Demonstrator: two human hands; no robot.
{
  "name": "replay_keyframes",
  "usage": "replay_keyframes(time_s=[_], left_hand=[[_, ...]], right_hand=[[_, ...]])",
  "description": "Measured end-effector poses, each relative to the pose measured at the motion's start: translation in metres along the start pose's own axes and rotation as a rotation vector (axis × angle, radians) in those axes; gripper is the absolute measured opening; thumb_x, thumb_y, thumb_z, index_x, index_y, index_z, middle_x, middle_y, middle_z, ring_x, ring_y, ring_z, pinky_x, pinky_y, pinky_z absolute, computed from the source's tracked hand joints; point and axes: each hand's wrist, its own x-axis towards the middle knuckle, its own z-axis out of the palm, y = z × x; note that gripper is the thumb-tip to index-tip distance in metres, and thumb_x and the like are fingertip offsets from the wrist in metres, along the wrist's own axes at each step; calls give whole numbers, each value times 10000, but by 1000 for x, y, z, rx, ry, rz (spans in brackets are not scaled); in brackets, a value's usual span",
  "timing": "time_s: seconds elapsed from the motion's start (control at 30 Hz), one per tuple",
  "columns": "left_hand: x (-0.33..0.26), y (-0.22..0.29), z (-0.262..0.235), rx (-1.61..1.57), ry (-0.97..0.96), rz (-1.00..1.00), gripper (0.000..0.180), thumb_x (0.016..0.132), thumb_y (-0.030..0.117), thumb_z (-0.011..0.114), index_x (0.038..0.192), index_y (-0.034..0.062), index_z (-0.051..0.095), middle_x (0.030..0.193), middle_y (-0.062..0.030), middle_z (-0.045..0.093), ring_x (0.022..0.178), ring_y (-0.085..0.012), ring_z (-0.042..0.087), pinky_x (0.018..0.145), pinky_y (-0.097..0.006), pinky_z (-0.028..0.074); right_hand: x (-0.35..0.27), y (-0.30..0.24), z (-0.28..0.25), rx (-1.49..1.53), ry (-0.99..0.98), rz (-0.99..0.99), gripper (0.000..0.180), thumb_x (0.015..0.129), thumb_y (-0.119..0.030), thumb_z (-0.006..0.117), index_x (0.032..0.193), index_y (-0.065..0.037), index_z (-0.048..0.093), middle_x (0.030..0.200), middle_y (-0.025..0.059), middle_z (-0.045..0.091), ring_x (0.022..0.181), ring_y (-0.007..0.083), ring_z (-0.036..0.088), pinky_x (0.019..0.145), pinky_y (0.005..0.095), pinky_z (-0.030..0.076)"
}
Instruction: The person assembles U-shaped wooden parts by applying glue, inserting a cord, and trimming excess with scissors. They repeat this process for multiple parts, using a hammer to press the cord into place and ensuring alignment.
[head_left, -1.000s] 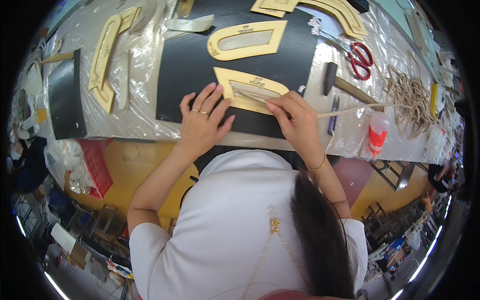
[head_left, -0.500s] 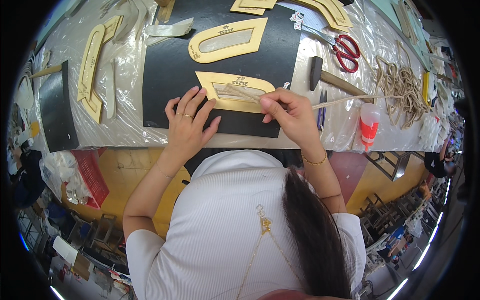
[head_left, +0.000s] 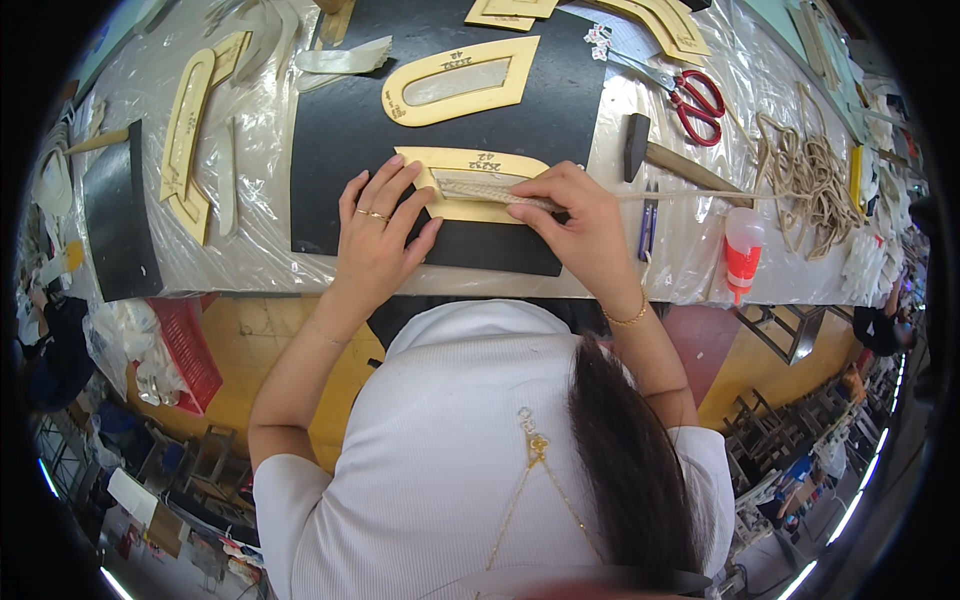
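A yellow template (head_left: 472,211) with a long cut-out slot lies on the black mat (head_left: 350,120). My left hand (head_left: 378,230) rests at its left end, fingers spread, the fingertips touching the template and its edge. Along the slot lies a beige braided cord (head_left: 475,189), its free end toward my left fingers. At the template's right end my right hand (head_left: 578,222) pinches the cord between thumb and fingers. From there a single strand runs right to a loose heap of cord (head_left: 805,185). Part of the slot is hidden under the right fingers.
Another yellow template (head_left: 515,70) lies farther up the mat. To the right are red-handled scissors (head_left: 698,105), a hammer (head_left: 690,165), pens (head_left: 648,225) and a red-and-clear squeeze bottle (head_left: 742,255). More templates (head_left: 187,140) and a pale strip (head_left: 227,180) lie left.
The cord has come down from a slanted position above the template to lie along its slot. My right hand has flattened over the right end; the left hand stays nearly in place.
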Motion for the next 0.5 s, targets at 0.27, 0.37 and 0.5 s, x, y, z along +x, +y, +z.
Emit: replay_keyframes(time_s=[0.27, 0.37, 0.5], left_hand=[[-2, 0, 4, -13, 40, 9, 312, 824, 117, 782, 1106, 64, 658, 1370, -101, 600, 1343, -290, 518, 1114, -478, 348], [-4, 1, 5, 5, 43, 45, 320, 818, 105, 779, 1122, 85, 679, 1330, -97, 615, 1306, -287, 542, 1083, -476, 377], [-5, 5, 6, 65, 30, 87, 422, 786, 70, 764, 1198, 135, 698, 1270, -86, 621, 1265, -283, 554, 1046, -475, 403]], right_hand=[[6, 11, 13, -192, -34, -151, 138, 828, -47, 777, 959, -29, 737, 868, 67, 618, 751, 196, 641, 601, 293, 536], [5, 11, 13, -206, -34, -159, 136, 825, -45, 777, 952, -25, 734, 862, 68, 615, 740, 201, 635, 597, 300, 530], [5, 11, 15, -220, -18, -175, 130, 822, -48, 778, 937, -15, 727, 855, 71, 610, 729, 206, 630, 595, 309, 519]])
